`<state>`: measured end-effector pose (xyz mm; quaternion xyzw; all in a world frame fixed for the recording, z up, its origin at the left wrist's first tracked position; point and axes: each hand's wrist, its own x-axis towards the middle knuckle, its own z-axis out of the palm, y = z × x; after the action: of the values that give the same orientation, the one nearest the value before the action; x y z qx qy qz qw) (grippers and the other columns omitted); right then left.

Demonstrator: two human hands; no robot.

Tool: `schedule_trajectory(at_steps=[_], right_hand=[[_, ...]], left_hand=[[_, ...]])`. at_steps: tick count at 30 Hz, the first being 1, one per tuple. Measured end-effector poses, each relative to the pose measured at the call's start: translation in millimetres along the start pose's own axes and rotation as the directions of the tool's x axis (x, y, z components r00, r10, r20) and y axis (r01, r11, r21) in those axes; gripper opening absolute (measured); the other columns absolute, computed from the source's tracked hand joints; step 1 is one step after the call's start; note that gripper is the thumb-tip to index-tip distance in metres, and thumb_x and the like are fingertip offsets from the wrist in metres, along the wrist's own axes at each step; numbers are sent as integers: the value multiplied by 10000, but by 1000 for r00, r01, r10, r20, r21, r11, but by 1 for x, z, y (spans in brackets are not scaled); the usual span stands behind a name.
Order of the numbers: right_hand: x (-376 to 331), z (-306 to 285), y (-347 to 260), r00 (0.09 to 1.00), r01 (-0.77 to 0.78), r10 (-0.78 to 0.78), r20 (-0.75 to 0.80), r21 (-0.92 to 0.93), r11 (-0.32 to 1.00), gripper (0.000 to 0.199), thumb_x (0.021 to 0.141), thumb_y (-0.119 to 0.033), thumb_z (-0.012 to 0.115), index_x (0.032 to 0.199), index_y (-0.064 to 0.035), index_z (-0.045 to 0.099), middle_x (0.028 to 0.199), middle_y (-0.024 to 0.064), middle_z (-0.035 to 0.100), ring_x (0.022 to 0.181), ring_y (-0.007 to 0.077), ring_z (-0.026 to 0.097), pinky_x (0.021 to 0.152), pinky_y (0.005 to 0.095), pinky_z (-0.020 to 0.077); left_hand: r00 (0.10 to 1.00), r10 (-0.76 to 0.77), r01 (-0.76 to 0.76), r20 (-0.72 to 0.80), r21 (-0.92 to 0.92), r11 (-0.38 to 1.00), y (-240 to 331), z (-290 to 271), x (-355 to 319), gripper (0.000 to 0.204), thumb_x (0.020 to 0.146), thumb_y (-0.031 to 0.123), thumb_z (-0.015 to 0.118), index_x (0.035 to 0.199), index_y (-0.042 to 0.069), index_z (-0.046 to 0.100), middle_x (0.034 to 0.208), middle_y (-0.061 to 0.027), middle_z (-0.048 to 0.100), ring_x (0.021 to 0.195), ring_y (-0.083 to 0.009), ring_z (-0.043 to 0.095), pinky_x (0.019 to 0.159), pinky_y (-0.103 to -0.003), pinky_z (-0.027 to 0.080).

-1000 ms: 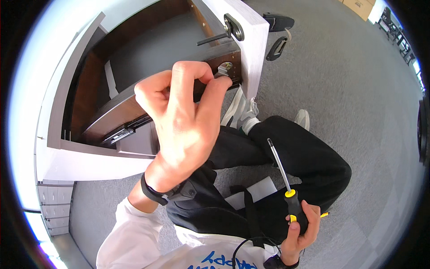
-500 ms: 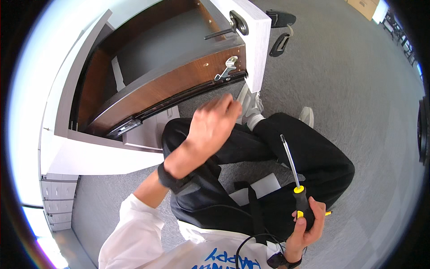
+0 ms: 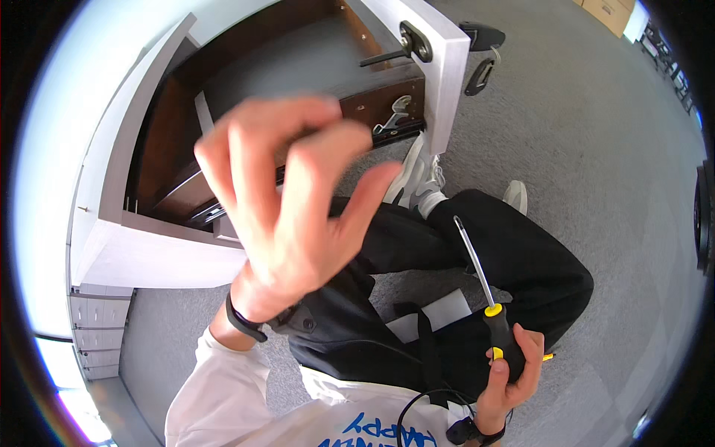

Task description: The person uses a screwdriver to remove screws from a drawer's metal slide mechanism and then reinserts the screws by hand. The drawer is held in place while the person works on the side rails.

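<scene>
A left hand [image 3: 287,201], blurred, lifts in front of the open drawer [image 3: 376,97], its grip released and seemingly empty, half a second after hanging below the drawer's side. The metal fitting [image 3: 399,106] stays on that side, apparently unworked for now. Right of the drawer, the right hand [image 3: 519,376] grasps an idle screwdriver [image 3: 494,311] by its handle.

Bright light, white glare at left, dark fisheye rim, left of the hands [image 3: 287,201] blurred

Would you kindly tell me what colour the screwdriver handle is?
The screwdriver handle is black with yellow parts, seen best in the head view.
</scene>
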<state>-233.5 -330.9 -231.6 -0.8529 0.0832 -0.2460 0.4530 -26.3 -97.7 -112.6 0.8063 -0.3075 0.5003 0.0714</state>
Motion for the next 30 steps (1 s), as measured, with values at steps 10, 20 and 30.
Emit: schedule_trajectory(at_steps=[10, 20, 30], right_hand=[[35, 12, -39, 987, 144, -138, -82, 70, 987, 510, 909, -438, 664, 1230, -50, 579, 1022, 140, 575, 803, 206, 614, 631, 260, 501], [69, 27, -59, 978, 188, -184, -94, 29, 982, 467, 866, -304, 713, 1196, 9, 609, 1024, 163, 637, 856, 235, 621, 667, 290, 489], [74, 35, -60, 971, 219, -219, -94, -17, 976, 440, 889, -289, 671, 1193, 23, 608, 994, 150, 625, 780, 189, 610, 635, 260, 474]], left_hand=[[985, -47, 47, 164, 5, 999, -12, 27, 23, 689, 722, 169, 857, 1359, 161, 594, 927, -50, 711, 794, -211, 673, 795, -331, 493], [984, -84, 89, 155, -26, 996, -17, 27, 17, 688, 694, 146, 854, 1342, 205, 632, 941, -46, 707, 757, -220, 644, 737, -317, 500], [988, -91, 96, 124, -35, 995, -19, 26, 14, 681, 690, 193, 860, 1338, 238, 653, 954, -35, 723, 762, -196, 653, 724, -314, 511]])
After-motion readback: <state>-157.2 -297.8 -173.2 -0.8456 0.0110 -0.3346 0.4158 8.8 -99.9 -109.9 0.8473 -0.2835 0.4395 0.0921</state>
